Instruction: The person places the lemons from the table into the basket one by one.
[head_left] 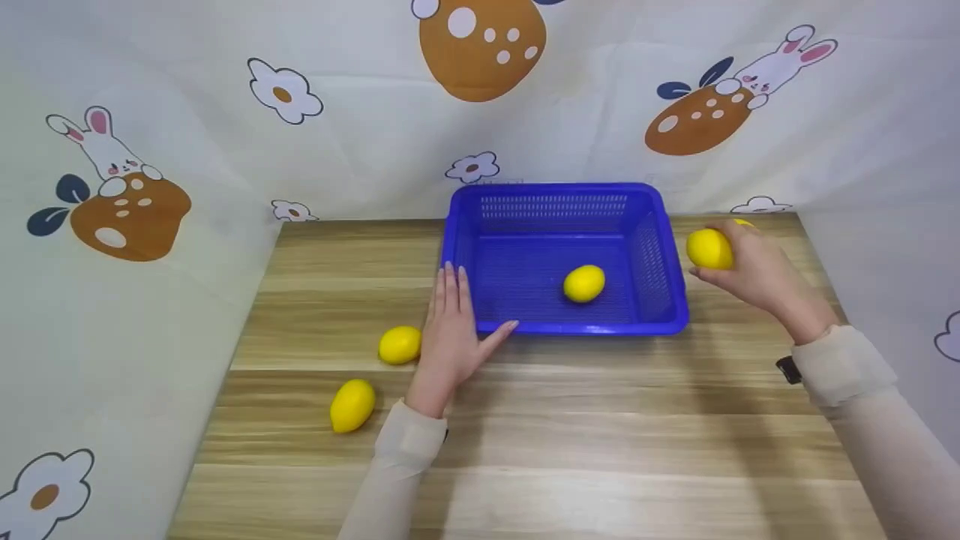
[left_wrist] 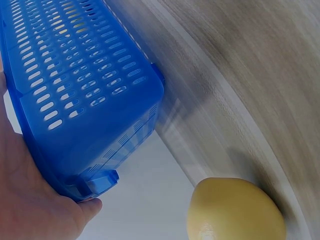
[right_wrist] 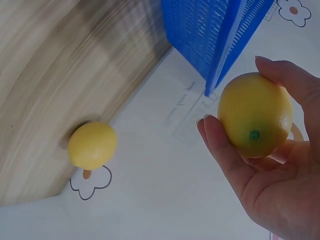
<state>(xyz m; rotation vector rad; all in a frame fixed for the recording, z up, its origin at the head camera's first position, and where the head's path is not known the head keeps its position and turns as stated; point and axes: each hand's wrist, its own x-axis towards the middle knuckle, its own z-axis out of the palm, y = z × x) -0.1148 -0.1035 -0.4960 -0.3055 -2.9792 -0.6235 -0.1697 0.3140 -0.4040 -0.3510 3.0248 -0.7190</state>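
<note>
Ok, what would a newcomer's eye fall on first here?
Probably the blue basket toward the back of the wooden table, with one yellow lemon inside and the left hand on its near left corner. Next, the right hand, holding another lemon beyond the basket's right side.

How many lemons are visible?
5 lemons: one in the blue basket, one in the right hand, one beyond it, mostly hidden in the head view, one beside the left hand, one beside the left sleeve.

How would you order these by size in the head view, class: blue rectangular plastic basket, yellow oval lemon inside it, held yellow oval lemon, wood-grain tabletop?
1. Wood-grain tabletop
2. Blue rectangular plastic basket
3. Basket's yellow oval lemon and held yellow oval lemon: too alike to rank
</note>
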